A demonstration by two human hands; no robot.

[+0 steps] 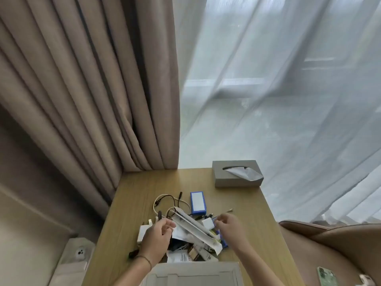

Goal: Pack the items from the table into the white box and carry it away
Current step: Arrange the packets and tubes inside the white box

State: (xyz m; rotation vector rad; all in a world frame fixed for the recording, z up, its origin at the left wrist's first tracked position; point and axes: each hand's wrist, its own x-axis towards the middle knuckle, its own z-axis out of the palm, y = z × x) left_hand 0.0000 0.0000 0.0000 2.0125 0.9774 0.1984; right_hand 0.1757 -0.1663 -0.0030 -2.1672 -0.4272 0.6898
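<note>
The left hand (158, 234) is hovering over a heap of small items on the wooden tabletop (132, 203), its fingers curled and its fingertips pinching the near end of a long white packet (195, 230) that is slanting away to its right. The right hand (228, 226) is hanging over the other side of the heap with fingers loosely curled; whether it is holding anything cannot be told. Just beyond the left hand a tangle of black and white cables (169, 203) is lying, and beyond the right hand a blue battery pack (198, 203) is resting flat. Left of the left hand a white adapter (143, 232) is sitting. The white box (193, 273) is standing open just nearer than both wrists, at the tabletop's near edge. Far beyond the right hand a grey tissue box (233, 178) is sitting.
</note>
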